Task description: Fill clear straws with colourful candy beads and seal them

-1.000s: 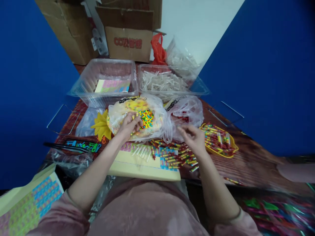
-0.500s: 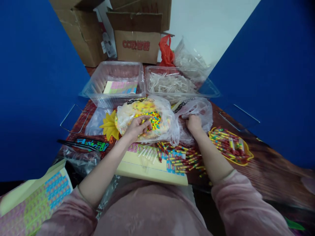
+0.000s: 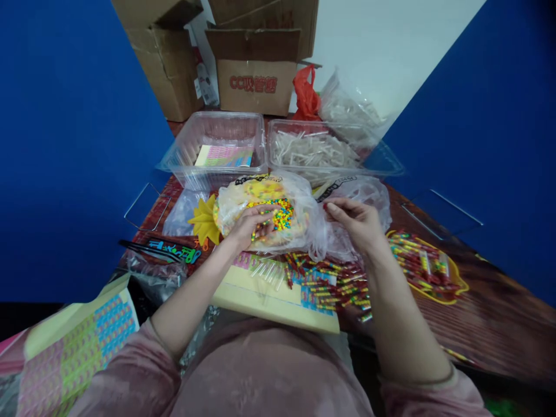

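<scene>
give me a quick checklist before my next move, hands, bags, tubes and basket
1. Left hand at the multicoloured pellets in the open bag: ok.
2. Right hand holding a piece: cannot tell, only a red spot shows at its fingertips.
3. Clear tubes lying on the yellow sheet: ok.
4. More clear tubes in the rear right tray: ok.
5. All filled tubes inside the yellow basket: not ok, many lie loose.
</scene>
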Demonstrator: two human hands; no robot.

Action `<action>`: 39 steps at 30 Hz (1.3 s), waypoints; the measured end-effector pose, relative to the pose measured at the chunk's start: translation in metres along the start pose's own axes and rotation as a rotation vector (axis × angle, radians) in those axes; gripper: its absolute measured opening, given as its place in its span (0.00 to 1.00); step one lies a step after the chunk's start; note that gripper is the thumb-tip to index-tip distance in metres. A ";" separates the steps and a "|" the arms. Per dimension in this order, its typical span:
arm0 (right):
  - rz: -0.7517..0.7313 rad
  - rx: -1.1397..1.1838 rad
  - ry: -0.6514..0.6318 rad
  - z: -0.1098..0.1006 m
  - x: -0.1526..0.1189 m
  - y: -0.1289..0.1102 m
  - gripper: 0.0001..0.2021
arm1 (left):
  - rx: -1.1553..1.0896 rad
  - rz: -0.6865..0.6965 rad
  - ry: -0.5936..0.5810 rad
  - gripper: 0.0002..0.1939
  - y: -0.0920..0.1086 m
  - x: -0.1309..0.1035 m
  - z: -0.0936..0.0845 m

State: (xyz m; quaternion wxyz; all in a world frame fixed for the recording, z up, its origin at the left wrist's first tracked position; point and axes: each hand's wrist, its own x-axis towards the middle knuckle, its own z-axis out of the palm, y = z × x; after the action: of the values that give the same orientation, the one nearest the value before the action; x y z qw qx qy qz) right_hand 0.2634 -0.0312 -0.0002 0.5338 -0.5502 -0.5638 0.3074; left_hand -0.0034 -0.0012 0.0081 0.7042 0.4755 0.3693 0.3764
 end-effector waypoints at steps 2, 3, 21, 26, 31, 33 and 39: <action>-0.045 0.073 -0.091 0.023 -0.007 -0.019 0.19 | -0.007 0.009 0.016 0.25 0.001 0.000 0.001; -0.063 0.067 -0.131 0.035 -0.009 -0.025 0.19 | -0.006 0.023 0.026 0.24 0.002 0.000 0.001; -0.143 -0.368 -0.345 0.083 -0.012 -0.027 0.15 | 0.139 0.094 0.059 0.15 -0.004 0.001 0.000; -0.156 -0.357 -0.319 0.082 -0.011 -0.023 0.14 | 0.087 0.075 0.056 0.19 -0.002 0.000 0.001; -0.135 -0.285 -0.281 0.081 -0.010 -0.017 0.14 | 0.042 0.063 0.026 0.19 0.000 -0.001 0.002; -0.126 -0.236 -0.230 0.082 -0.010 -0.013 0.14 | 0.037 0.063 0.019 0.20 0.001 -0.001 0.002; -0.031 0.245 -0.085 0.087 -0.011 -0.008 0.17 | 0.034 0.047 -0.018 0.21 0.003 -0.002 0.003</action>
State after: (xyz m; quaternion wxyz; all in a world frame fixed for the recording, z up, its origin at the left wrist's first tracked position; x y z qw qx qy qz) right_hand 0.1773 -0.0223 -0.0167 0.5774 -0.4585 -0.5525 0.3888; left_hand -0.0026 -0.0032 0.0121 0.6904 0.4992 0.3578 0.3823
